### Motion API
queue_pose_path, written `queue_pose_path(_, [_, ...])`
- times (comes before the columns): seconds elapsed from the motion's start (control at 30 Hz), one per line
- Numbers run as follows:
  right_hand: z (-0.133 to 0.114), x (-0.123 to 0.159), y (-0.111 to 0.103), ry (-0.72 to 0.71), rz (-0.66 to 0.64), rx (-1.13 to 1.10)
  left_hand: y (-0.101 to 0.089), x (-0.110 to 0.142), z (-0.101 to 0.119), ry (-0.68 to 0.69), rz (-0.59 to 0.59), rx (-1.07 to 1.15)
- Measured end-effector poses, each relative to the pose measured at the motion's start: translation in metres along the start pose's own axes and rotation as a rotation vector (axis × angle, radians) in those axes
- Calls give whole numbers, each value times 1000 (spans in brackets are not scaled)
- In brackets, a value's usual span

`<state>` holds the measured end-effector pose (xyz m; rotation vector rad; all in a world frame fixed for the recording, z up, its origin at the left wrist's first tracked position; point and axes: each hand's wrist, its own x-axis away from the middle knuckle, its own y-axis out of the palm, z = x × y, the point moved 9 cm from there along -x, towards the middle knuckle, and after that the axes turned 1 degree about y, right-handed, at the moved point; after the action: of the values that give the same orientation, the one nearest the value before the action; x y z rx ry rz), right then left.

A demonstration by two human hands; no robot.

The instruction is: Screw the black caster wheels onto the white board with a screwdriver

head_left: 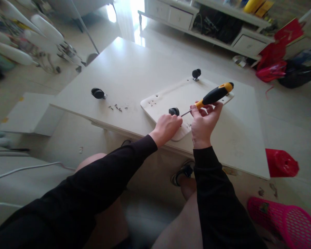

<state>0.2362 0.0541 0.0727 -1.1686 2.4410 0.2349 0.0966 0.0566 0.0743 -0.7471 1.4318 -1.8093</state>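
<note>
A white board (168, 93) with rounded corners and small holes lies on the white table. My right hand (204, 121) grips a yellow-and-black screwdriver (214, 95) low on its handle. Its thin shaft slants down to the left, toward the fingers of my left hand (168, 127). Those fingers are closed beside a black caster wheel (174, 111) near the board's front edge, and they hide the screwdriver's tip and whatever they pinch. Another caster (196, 73) stands at the board's far corner. A loose caster (97, 93) rests on the table at left, near several small screws (118, 108).
The white table (114, 69) has its near edge just in front of my legs. A red stool (282, 162) and a pink mesh basket (287, 221) are on the right. A white cabinet (181, 19) stands beyond, with red and black bags (300, 74) beside it.
</note>
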Motion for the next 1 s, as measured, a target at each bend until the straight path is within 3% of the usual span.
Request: queue_pose_path(1.0, [0, 0, 2, 11, -13, -9, 0, 0, 1, -15, 2, 7])
